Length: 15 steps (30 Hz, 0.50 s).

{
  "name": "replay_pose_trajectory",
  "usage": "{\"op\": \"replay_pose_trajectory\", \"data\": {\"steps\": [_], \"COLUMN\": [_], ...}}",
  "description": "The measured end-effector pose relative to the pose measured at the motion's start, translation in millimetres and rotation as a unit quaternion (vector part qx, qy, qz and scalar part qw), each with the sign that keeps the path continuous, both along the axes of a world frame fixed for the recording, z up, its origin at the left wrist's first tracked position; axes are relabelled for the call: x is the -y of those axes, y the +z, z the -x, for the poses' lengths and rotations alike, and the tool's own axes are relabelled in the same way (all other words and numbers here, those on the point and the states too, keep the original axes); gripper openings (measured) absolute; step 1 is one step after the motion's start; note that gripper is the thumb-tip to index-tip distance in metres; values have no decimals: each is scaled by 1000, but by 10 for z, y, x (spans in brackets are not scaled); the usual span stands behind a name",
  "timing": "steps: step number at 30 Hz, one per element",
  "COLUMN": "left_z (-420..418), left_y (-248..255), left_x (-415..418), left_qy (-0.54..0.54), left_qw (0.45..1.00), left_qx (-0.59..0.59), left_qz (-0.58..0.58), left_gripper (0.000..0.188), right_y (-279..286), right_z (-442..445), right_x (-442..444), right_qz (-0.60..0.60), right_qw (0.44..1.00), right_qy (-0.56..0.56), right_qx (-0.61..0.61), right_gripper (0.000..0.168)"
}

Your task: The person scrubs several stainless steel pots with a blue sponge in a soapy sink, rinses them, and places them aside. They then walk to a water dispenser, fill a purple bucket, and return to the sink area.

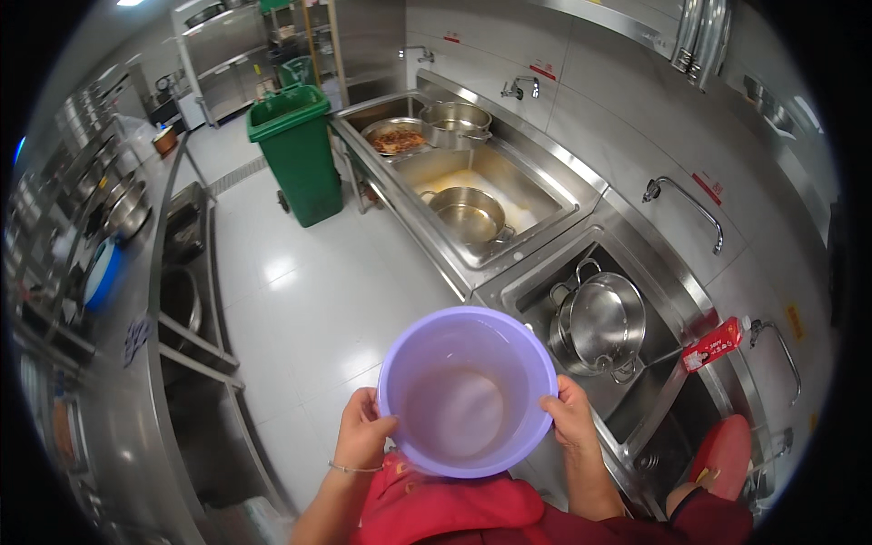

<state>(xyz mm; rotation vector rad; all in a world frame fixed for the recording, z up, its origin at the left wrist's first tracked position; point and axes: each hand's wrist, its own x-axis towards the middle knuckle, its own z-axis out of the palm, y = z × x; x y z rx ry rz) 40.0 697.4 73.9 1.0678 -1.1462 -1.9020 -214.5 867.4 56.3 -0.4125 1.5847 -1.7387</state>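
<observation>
A round purple plastic basin [466,323] is held in front of my body by its rim, tilted so that I look into it. My left hand [366,424] grips the left side, thumb over the rim and a thin bracelet at the wrist. On the opposite side my right hand [571,414] pinches the rim with the thumb inside. The inner bottom looks cloudy and pale; whether liquid lies there I cannot tell. Just beyond the right hand, steel pots [606,320] with loop handles sit in the nearer steel sink [507,289].
The farther sink [381,178] holds a steel pot [466,211] in sudsy water, another pot [455,122] and a pan of food scraps [398,139]. A green wheeled bin [300,163] stands beside it. Left runs a steel counter [146,381]. A red carton [714,346] and someone's sleeve [712,514] are right.
</observation>
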Motion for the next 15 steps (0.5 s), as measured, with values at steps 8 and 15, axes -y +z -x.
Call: {"op": "replay_pose_trajectory", "data": {"steps": [8, 15], "left_z": [1572, 2923], "left_y": [140, -77], "left_x": [1714, 2760], "left_qy": [-170, -357], "left_qw": [984, 927], "left_qx": [-47, -82], "left_qz": [-41, -78], "left_gripper": [32, 32], "right_y": [422, 369], "right_z": [983, 1355], "right_x": [1040, 1562], "right_qz": [-32, -76], "right_qw": [991, 934], "right_qy": [-127, -339], "right_qx": [-1, -82], "right_gripper": [19, 23]}}
